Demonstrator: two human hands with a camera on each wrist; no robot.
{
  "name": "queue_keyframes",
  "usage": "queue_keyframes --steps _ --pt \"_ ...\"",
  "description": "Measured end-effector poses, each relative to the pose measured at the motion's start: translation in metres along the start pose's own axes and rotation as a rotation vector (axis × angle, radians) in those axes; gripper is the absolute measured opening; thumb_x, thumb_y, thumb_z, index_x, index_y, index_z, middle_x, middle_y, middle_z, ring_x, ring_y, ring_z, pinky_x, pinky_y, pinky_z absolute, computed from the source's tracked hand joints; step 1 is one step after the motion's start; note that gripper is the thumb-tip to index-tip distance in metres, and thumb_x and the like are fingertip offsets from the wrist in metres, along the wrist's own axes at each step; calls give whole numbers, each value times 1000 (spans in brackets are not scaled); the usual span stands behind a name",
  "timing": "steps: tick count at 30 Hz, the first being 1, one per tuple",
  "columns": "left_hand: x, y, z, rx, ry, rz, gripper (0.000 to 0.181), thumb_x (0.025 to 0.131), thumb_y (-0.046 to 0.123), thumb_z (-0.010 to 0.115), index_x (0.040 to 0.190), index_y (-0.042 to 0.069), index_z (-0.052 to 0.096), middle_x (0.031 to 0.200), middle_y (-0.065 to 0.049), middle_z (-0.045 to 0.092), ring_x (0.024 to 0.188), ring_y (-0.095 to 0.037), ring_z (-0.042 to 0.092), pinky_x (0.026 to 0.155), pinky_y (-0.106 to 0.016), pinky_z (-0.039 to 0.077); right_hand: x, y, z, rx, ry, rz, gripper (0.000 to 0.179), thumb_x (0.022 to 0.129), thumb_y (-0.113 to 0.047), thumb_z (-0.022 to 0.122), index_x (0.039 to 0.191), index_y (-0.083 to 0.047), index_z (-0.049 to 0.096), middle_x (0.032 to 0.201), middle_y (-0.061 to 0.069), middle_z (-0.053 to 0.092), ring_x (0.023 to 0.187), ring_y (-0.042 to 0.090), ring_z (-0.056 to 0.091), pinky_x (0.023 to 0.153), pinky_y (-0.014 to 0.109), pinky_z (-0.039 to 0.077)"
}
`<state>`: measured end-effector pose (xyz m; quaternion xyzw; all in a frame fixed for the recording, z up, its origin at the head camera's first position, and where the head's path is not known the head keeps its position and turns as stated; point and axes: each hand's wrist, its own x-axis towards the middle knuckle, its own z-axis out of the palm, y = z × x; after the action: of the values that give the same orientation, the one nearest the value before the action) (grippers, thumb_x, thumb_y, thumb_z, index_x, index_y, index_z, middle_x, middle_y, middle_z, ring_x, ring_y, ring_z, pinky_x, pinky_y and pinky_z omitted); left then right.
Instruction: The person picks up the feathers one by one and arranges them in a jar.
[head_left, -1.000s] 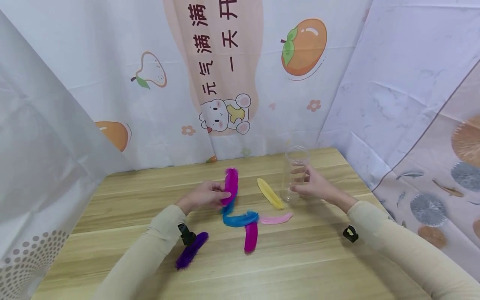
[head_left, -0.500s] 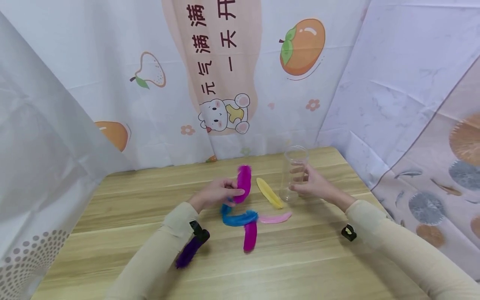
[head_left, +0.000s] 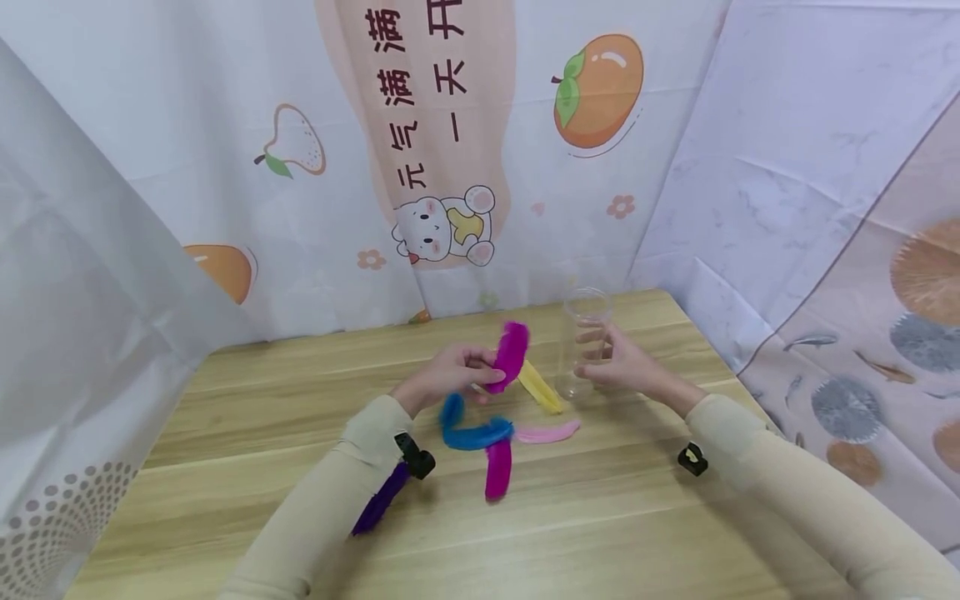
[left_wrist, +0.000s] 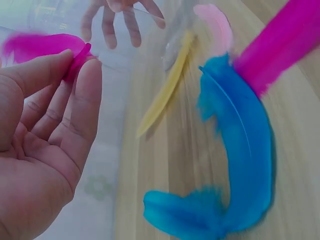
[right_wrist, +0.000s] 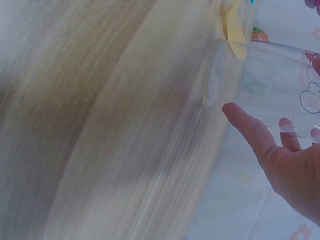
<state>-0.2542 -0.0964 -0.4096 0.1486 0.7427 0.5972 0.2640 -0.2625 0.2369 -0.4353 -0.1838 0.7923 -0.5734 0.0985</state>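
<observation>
My left hand (head_left: 453, 373) pinches a magenta feather (head_left: 512, 354) between thumb and fingers, raised above the table a short way left of a tall clear plastic cup (head_left: 572, 346). In the left wrist view the pinched end of that feather (left_wrist: 77, 62) shows at the fingertips. The cup stands upright, and my right hand (head_left: 626, 362) grips its right side with the fingers wrapped round the wall. Beside the cup's base lies a yellow feather (head_left: 542, 390), partly behind the held feather in the head view.
On the wooden table (head_left: 600, 525) lie curved blue feathers (head_left: 476, 437), a pink feather (head_left: 550, 432) and a second magenta feather (head_left: 498, 471). My left forearm partly covers a purple feather (head_left: 381, 500). A printed curtain (head_left: 315, 225) rises behind the table's far edge.
My left hand has carried the magenta feather rightward and slightly up, closer to the cup, uncovering the blue feather's left end. My right hand stays on the cup.
</observation>
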Motion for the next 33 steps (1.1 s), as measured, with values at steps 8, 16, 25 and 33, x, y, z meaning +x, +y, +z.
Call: queue_keyframes --steps 8,16,25,33 --pt "6 9 11 -6 2 34 29 98 19 70 123 4 68 109 -14 72 105 -43 68 89 -58 54 -2 2 0 -10 0 8 90 82 -5 82 154 -11 28 146 31 40 128 59 45 81 47 60" --pt "11 14 19 -16 4 66 29 97 21 71 121 4 69 111 -13 71 101 -36 69 91 -53 56 -5 1 1 -13 3 9 90 82 -7 83 154 -11 29 146 31 41 128 57 46 81 46 60" --pt "14 23 27 -4 -12 97 29 97 16 71 122 3 68 109 -14 70 103 -41 68 80 -41 61 -2 0 3 -9 8 -9 89 82 -4 82 154 -9 29 144 33 41 128 57 47 81 45 60" --pt "20 30 33 -24 -21 109 25 97 16 70 119 4 66 109 -14 69 99 -32 69 83 -48 60 0 -2 3 -30 14 -24 89 82 -5 83 154 -9 31 142 29 47 125 59 48 80 45 61"
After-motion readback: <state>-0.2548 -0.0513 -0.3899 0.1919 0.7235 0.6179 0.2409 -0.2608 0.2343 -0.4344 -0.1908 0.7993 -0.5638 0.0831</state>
